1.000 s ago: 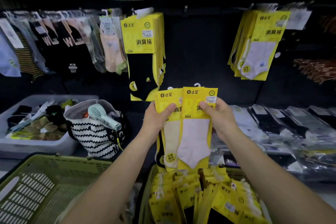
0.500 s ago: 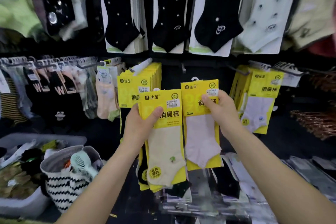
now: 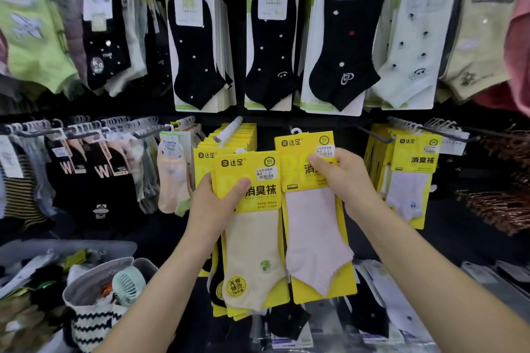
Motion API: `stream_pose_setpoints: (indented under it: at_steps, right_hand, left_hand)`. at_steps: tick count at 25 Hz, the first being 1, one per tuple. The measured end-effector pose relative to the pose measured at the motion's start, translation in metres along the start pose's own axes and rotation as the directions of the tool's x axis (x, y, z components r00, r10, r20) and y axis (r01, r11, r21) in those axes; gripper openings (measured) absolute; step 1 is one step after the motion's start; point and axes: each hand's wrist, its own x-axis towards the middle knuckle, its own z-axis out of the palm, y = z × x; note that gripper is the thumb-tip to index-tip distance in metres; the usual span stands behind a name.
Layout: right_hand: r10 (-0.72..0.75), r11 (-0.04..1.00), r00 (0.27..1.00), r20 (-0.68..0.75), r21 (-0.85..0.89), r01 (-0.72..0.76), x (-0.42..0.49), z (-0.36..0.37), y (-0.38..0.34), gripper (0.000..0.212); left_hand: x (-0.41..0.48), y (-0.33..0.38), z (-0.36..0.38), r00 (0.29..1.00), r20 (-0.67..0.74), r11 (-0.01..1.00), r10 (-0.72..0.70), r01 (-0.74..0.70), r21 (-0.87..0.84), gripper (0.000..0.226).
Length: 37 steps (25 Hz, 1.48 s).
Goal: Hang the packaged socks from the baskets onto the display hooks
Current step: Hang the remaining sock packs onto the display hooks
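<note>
Yellow card packs fill both hands. The left hand [image 3: 218, 203] grips a stack of yellow-carded packs with a cream ankle sock on the front [image 3: 252, 252]. Its thumb is pressed across the card's upper left and most of the stack hangs below the grip (how many packs lie behind, I cannot tell). The right hand [image 3: 341, 178] pinches 1 yellow card bearing a pale pink ankle sock [image 3: 315, 232], thumb on the front just under the price sticker. The card's top and its white plastic hanger loop [image 3: 295, 131] stand above the grip. Both forearms reach up and forward, the 2 fronts side by side. Just behind, a white display peg [image 3: 231, 127] carries more yellow packs [image 3: 205, 155]. To the right, a dark metal hook [image 3: 375, 135] holds another yellow bunch [image 3: 413, 180].
</note>
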Motion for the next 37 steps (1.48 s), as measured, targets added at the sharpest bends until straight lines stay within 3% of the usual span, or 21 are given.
stream_pose_setpoints:
  at_steps: [2, 8, 13, 20, 23, 28, 31, 33, 35, 37]
  right_hand:
    - [0.043, 0.999, 0.999, -0.016, 0.033, -0.042, -0.003, 0.001, -0.003, 0.006]
    - [0.116, 0.993, 0.993, -0.020, 0.007, -0.116, -0.012, 0.005, -0.007, 0.007]
    - [0.106, 0.993, 0.988, -0.109, -0.038, -0.111, -0.013, 0.012, -0.009, 0.009]
    - [0.211, 0.971, 0.967, -0.144, 0.146, -0.190, -0.013, 0.009, -0.008, 0.009]
    - [0.203, 0.979, 0.970, -0.137, 0.062, -0.196, -0.007, 0.013, 0.002, 0.008]
    - [0.167, 0.975, 0.974, -0.154, -0.120, -0.186, 0.014, 0.024, 0.017, 0.015]
    - [0.182, 0.935, 0.975, -0.126, -0.286, -0.212, 0.021, 0.023, 0.024, 0.029]
    - [0.137, 0.910, 0.972, -0.192, -0.364, -0.200, 0.015, 0.015, 0.026, 0.046]
    - [0.000, 0.960, 0.963, -0.270, -0.270, -0.076, -0.002, 0.006, 0.025, 0.047]
    - [-0.034, 0.995, 0.984, -0.177, -0.097, 0.017, -0.020, 0.005, 0.014, 0.041]
  left_hand:
    - [0.001, 0.002, -0.002, 1.000, 0.009, 1.000, 0.008, -0.008, 0.008, 0.050]
    - [0.001, 0.008, -0.008, 1.000, 0.014, 0.999, 0.006, -0.007, 0.049, 0.022]
    - [0.001, 0.017, -0.015, 0.999, 0.008, 0.996, 0.039, -0.039, 0.074, 0.040]
    - [-0.004, 0.020, -0.022, 0.999, 0.034, 0.997, 0.035, -0.037, 0.060, 0.035]
    - [-0.004, 0.021, -0.023, 0.999, 0.031, 0.996, 0.035, -0.037, 0.078, 0.028]
    - [-0.002, 0.015, -0.017, 0.999, 0.031, 0.996, 0.012, -0.015, 0.087, 0.037]
    - [-0.003, 0.011, -0.007, 1.000, 0.023, 0.995, 0.000, -0.002, 0.097, 0.031]
    - [-0.002, 0.011, 0.000, 1.000, 0.018, 0.997, -0.003, 0.001, 0.083, 0.022]
    - [-0.002, 0.012, 0.008, 1.000, 0.026, 0.997, 0.008, -0.010, 0.079, 0.021]
    - [-0.004, 0.013, 0.021, 0.998, 0.058, 0.996, 0.029, -0.034, 0.085, 0.021]
